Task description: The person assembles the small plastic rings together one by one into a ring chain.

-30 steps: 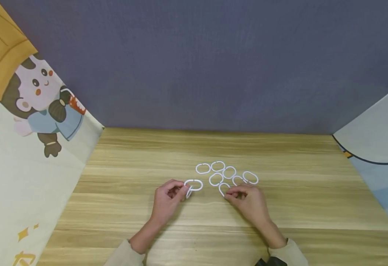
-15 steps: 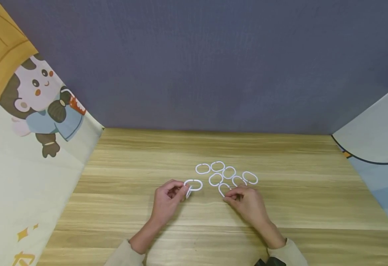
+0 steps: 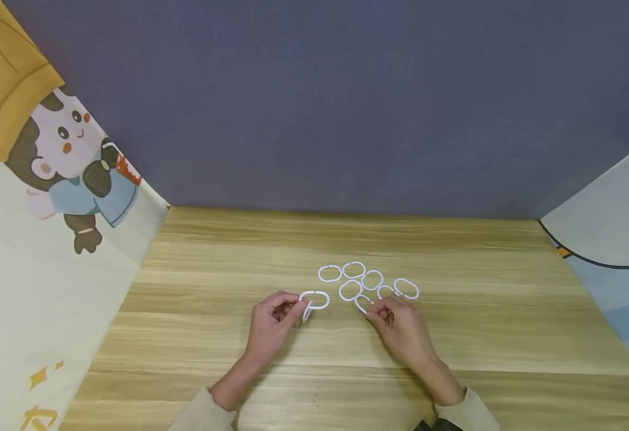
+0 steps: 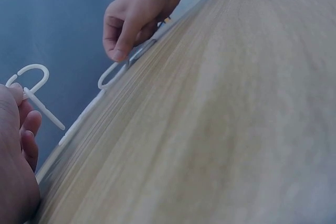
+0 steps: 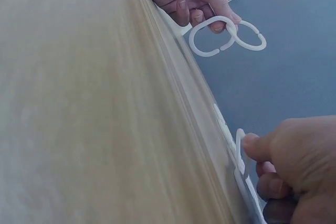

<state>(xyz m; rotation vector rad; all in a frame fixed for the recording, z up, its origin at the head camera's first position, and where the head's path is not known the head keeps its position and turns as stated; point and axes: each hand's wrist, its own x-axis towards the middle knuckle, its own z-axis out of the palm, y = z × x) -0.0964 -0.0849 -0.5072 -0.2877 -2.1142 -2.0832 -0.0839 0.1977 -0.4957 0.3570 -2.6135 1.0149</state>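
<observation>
In the head view my left hand (image 3: pixel 273 320) pinches two linked white oval plastic links, each with a small gap in its side. One link (image 3: pixel 328 300) stands out to the right of the fingertips, and the other link (image 3: pixel 306 313) hangs through it. Both rise above the tabletop in the right wrist view. My right hand (image 3: pixel 403 329) pinches the near end of another white oval link (image 4: pixel 100 82) between thumb and index finger. This link leans up at the edge of a loose group, and the fingers hide part of it.
Several loose white links lie on the wooden table (image 3: pixel 217 263) just beyond the right hand, including a link (image 3: pixel 319 273) at the left end and a link (image 3: pixel 418 293) at the right end. A dark blue-grey panel (image 3: pixel 314 120) stands behind the table, with printed panels on both sides.
The right hand has shifted slightly away and to the right, and the near end of its link has moved with it. The left hand and its two links stay in place.
</observation>
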